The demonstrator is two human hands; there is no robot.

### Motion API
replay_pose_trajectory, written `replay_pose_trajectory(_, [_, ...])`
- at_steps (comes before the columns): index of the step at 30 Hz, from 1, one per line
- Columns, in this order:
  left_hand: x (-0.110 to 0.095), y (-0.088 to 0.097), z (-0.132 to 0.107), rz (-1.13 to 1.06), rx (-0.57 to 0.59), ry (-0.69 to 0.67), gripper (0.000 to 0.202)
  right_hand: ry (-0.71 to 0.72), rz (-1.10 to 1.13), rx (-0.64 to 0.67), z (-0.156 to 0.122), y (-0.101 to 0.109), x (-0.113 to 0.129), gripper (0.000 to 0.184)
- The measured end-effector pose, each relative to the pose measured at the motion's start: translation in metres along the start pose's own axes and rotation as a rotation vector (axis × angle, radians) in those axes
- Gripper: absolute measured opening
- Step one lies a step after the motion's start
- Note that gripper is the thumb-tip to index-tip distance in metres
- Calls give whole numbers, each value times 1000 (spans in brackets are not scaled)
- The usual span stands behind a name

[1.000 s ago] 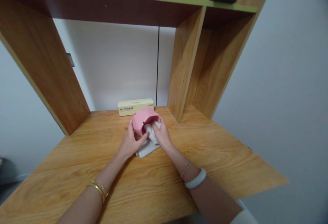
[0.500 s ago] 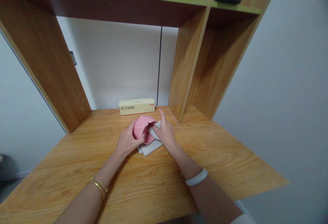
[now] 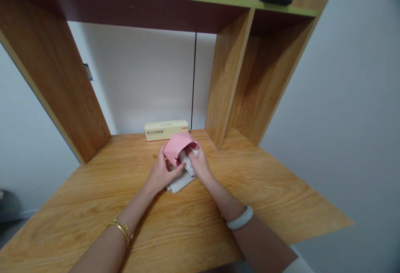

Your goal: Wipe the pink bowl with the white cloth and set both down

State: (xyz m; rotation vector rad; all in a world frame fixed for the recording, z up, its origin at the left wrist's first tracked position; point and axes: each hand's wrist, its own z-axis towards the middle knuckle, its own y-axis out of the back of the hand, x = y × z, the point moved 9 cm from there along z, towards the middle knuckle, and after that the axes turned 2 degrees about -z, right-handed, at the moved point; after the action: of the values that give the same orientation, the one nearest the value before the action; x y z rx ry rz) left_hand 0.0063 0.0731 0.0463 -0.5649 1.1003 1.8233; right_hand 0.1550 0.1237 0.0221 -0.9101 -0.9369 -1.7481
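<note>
While the left hand (image 3: 161, 172) curls its fingers around the tilted pink cup (image 3: 178, 146), the right hand (image 3: 198, 164) has its fingers pinched on the white cloth (image 3: 181, 181) at the cup's mouth.

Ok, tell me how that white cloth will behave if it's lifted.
The white cloth probably hangs limp: it bunches and folds under the right hand. Likely light, and unlikely to slip, since it lies crumpled beside the pink cup on the desk.

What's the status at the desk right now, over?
Left hand grips pink cup, tilted. Right hand presses white cloth into it. Cream box behind, apart.
</note>
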Motion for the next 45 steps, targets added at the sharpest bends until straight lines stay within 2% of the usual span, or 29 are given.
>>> replay_pose_trajectory(2, [0, 0, -1, 17, -15, -5, 77, -13, -65, 13, 0, -2, -1, 55])
replay_pose_trajectory(6, [3, 8, 1, 158, -54, 21, 70, -76, -341, 45, -1, 3, 0, 76])
replay_pose_trajectory(9, [5, 8, 2, 255, -9, 51, 69, -82, -561, 79, 0, 10, 7, 79])
replay_pose_trajectory(11, [6, 9, 3, 287, -1, 71, 67, -28, -657, 86, 0, 13, 16, 78])
replay_pose_trajectory(14, [7, 12, 2, 299, -23, 85, 63, 62, -714, 71, 0, 14, 28, 76])
replay_pose_trajectory(16, [5, 12, 2, 307, -15, 69, 62, 58, -723, 81, -1, 13, 28, 76])
replay_pose_trajectory(21, [3, 10, 2, 284, 12, 24, 61, -50, -582, 153, -3, 6, 9, 66])
replay_pose_trajectory(24, [4, 14, 5, 136, -31, 22, 62, -58, -380, 100, -3, 4, 3, 59])
replay_pose_trajectory(28, [6, 10, 4, -14, -49, 14, 77, -13, -53, -4, -2, 2, 2, 45])
replay_pose_trajectory(30, [7, 3, 3, -24, -24, 7, 78, -7, 55, 6, -2, -2, 2, 38])
replay_pose_trajectory(32, [8, 0, 1, -16, -15, 13, 74, -16, 59, 28, -2, -6, 2, 40])
replay_pose_trajectory(38, [9, 10, 3, 130, -54, 37, 61, -74, -329, 37, -3, 5, 3, 71])
replay_pose_trajectory(45, [8, 12, 4, 207, -23, 78, 57, 11, -674, 82, -1, 12, 21, 73])
